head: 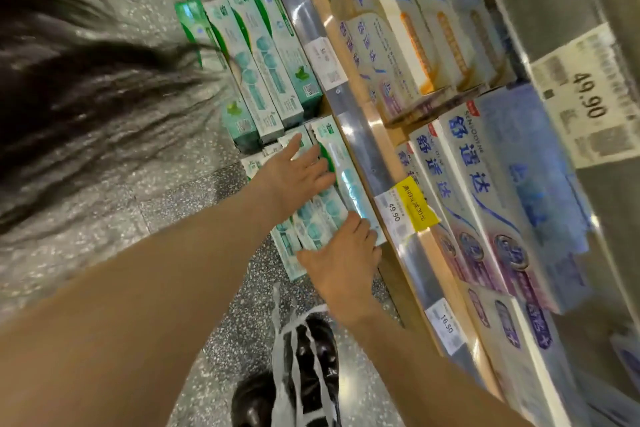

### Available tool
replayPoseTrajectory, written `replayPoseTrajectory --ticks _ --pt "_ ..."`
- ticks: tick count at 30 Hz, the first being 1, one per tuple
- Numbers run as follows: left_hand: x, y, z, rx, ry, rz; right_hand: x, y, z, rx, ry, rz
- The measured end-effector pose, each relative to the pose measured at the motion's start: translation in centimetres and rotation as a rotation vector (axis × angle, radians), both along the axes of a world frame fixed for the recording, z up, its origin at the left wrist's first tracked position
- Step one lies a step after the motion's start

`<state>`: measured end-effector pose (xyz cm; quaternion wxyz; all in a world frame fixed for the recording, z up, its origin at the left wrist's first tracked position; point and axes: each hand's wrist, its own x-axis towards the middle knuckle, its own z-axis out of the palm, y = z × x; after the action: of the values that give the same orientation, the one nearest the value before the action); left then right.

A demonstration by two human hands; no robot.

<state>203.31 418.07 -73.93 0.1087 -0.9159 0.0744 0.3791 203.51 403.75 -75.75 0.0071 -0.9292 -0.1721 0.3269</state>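
Observation:
I look down a shop shelf at a tilted angle. Several green and white toothpaste boxes (322, 218) stand in a row on the bottom shelf. My left hand (294, 173) lies on their fronts with straight, spread fingers. My right hand (343, 260) reaches to the same row lower in view, its fingertips touching the box ends near the shelf edge; the fingers look fairly straight. A second group of green toothpaste boxes (263, 55) stands further along the same shelf.
The shelf above holds blue and white toothpaste boxes (498, 204) behind a wooden rail with price tags (394, 208). A larger price label (588, 97) hangs higher up. Speckled grey floor (104, 218) lies to the left. Dark hair (69, 80) hangs into view. A black and white shoe (308, 367) shows below.

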Motion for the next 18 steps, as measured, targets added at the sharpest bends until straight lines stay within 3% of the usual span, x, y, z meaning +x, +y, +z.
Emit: replayPoseTrajectory --ticks 5,9,12,15,18 --pt "2.0 0.5 7.4 -0.046 -0.081 0.024 2.7 0.2 8.6 0.013 -0.001 0.049" --pt "3.5 2.4 16.8 -0.11 -0.177 0.149 5.0 2.7 18.9 0.021 -0.026 0.099" --pt "3.5 5.3 26.7 -0.055 -0.295 0.104 6.6 4.9 29.2 0.138 -0.309 0.277" --pt "1.5 8.2 38.6 -0.039 -0.415 0.14 6.8 7.1 40.3 0.195 -0.273 0.384" --pt "-2.4 10.6 51.5 0.04 -0.548 0.238 6.5 9.1 50.7 0.364 -0.482 0.528"
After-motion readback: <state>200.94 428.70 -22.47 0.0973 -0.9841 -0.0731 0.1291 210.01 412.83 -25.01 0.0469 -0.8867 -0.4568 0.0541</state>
